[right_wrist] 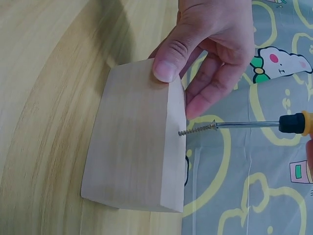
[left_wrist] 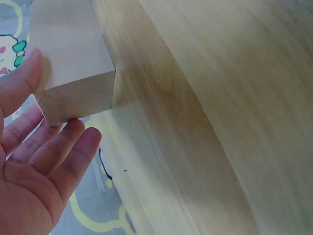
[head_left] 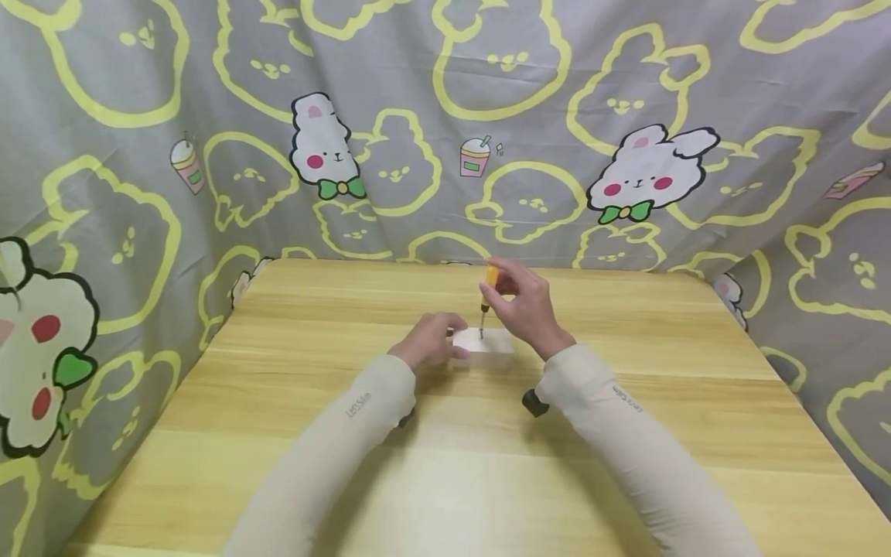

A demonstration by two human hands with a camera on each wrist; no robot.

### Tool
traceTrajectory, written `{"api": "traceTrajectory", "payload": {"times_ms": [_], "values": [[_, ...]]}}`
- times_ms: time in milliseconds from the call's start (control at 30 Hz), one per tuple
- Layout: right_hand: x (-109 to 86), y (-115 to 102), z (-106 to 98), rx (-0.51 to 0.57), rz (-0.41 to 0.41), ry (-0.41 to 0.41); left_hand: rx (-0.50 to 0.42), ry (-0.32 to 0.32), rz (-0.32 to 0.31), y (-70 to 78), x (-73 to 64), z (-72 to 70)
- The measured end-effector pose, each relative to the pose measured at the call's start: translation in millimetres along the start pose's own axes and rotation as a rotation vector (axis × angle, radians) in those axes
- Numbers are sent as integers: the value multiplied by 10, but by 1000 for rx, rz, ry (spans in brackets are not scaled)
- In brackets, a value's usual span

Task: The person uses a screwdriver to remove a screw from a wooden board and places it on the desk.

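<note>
A pale wooden block stands on the table in front of me. My left hand grips its left end, thumb on one side and fingers on the other, as the left wrist view also shows on the block. My right hand holds a screwdriver upright by its yellow handle. In the right wrist view, the screwdriver's shaft meets the head of a threaded screw. The screw's point touches the block's narrow top face; whether it has entered the wood I cannot tell. Most of the right hand lies outside that view.
The wood-grain table spreads around the block. A grey patterned curtain hangs along the table's back and sides. A dark device sits under the right wrist.
</note>
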State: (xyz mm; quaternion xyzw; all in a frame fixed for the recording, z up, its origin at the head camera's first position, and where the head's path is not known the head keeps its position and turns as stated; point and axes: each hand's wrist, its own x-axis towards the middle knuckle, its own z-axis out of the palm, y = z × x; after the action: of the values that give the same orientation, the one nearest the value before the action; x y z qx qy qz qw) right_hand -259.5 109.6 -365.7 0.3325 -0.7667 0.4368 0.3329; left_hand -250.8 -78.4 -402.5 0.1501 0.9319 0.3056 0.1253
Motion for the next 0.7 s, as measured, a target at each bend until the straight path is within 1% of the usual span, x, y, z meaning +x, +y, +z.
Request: {"api": "traceTrajectory", "payload": {"times_ms": [200,400,533,700], "values": [[-4,-1,19,7,9,12,-3,0,17,7,-3,-15],[-15,-53,59,45,16,-6,-26,15,12,-33,-53,-2],[-19,-64,45,61,44,-27,-29,15,9,-43,-53,0],[-25,-66,-1,59,77,-30,-23,7,18,-27,-27,-6]]}}
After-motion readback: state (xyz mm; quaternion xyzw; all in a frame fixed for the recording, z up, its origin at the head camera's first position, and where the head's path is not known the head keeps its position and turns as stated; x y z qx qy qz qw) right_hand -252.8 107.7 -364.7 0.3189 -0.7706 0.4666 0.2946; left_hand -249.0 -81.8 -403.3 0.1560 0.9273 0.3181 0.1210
